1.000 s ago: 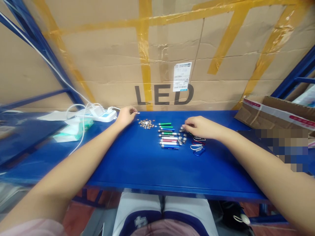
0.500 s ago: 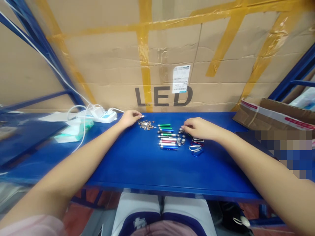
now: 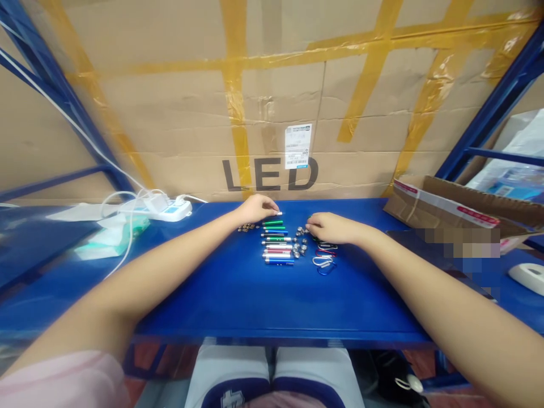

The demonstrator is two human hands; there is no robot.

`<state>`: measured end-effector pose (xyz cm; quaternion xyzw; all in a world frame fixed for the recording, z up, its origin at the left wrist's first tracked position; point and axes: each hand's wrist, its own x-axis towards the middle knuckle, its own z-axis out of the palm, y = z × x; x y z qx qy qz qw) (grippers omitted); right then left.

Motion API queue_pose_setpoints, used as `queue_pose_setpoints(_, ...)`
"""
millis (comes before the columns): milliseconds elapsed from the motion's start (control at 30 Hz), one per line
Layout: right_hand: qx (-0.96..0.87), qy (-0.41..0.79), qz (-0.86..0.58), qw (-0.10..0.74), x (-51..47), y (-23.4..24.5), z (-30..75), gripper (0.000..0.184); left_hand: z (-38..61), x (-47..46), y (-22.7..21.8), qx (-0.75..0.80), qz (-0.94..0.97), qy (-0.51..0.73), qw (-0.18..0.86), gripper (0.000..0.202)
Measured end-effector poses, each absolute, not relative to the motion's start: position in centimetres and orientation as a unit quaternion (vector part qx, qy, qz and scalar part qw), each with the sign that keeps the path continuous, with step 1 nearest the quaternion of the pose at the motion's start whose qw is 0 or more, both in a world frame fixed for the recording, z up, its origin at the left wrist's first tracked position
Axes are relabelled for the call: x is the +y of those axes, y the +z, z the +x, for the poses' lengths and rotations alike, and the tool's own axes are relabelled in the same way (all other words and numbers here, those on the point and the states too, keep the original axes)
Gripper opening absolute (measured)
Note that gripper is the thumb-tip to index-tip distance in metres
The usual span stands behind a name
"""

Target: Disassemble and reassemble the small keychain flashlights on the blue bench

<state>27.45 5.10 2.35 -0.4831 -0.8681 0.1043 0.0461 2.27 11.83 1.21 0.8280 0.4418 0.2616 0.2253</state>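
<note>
My left hand [image 3: 257,209] pinches a small whitish piece [image 3: 279,213] just beyond the far end of a column of slim metallic tubes [image 3: 278,251] in green, blue, black, red and silver. Partly behind that wrist lies a pile of small coppery discs [image 3: 247,228]. My right hand [image 3: 331,228] has its fingers pressed together near several small silver parts [image 3: 300,247], to the right of the tubes. What those fingers hold, if anything, is too small to make out. Close below this hand, several carabiners [image 3: 323,262] in silver, red, blue and black lie in a column.
A white power strip [image 3: 172,209] with cables and a green-white packet [image 3: 113,235] are on the left of the blue table [image 3: 263,306]. An open cardboard box [image 3: 437,209] stands at right, near a white rounded object [image 3: 529,277]. A large carton [image 3: 178,124] forms the back.
My left hand has moved right with the whitish piece, from above the coppery discs to the far end of the tubes. My right hand stays by the silver parts. The camera view has shifted slightly.
</note>
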Motion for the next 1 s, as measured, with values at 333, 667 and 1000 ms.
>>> queue_pose_setpoints(333,-0.872,0.108,-0.476,0.035,5.0,2.6,27.5,0.032,1.2,11.1,1.2,0.46,0.826,0.253,0.205,0.028)
queue_pose_setpoints(667,-0.884,0.115,-0.45,0.054,4.1,2.7,26.7,0.034,0.4,5.5,1.7,0.401,0.907,0.067,0.114,0.119)
queue_pose_setpoints(1000,-0.884,0.084,-0.455,0.063,4.4,2.8,27.2,0.033,2.1,6.5,1.9,0.408,0.908,0.031,0.086,0.101)
